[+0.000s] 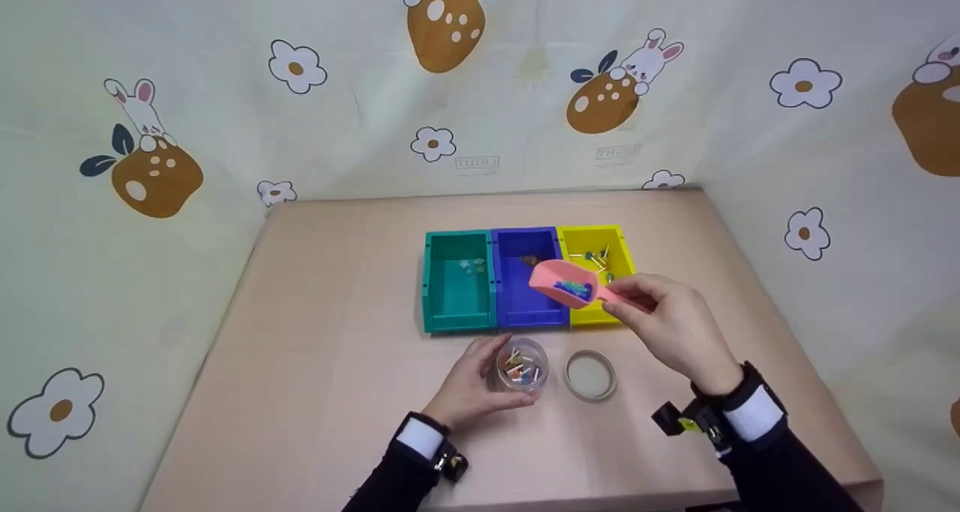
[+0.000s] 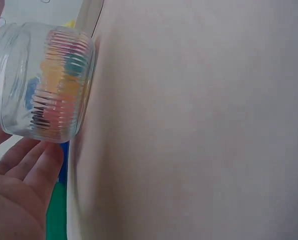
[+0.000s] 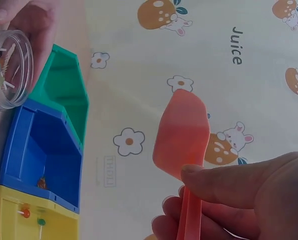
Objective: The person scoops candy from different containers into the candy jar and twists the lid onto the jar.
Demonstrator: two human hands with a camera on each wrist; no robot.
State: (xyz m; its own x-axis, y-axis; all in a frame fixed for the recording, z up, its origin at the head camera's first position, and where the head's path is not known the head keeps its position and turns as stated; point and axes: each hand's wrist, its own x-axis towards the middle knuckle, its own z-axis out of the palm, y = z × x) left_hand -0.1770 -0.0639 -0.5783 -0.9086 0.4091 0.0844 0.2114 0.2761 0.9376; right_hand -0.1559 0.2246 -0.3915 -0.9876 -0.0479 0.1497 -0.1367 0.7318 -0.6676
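Note:
My left hand (image 1: 466, 389) grips a clear jar (image 1: 523, 366) standing on the table, thumb on the near side and fingers on the far side. Colourful small pieces with pale sticks lie inside it; in the left wrist view the jar (image 2: 21, 90) shows them packed toward its bottom. My right hand (image 1: 679, 328) pinches the handle of a pink scoop (image 1: 546, 273), held over the blue and yellow bins. Small blue and green pieces (image 1: 574, 288) sit in its bowl. From the right wrist view only the underside of the scoop (image 3: 181, 132) shows.
Three joined bins stand behind the jar: green (image 1: 459, 302), blue (image 1: 529, 317) and yellow (image 1: 592, 315). Small pale pieces lie in the green one, a brown piece in the blue, pins in the yellow. A round lid (image 1: 590, 396) lies right of the jar. Patterned cloth walls surround the table.

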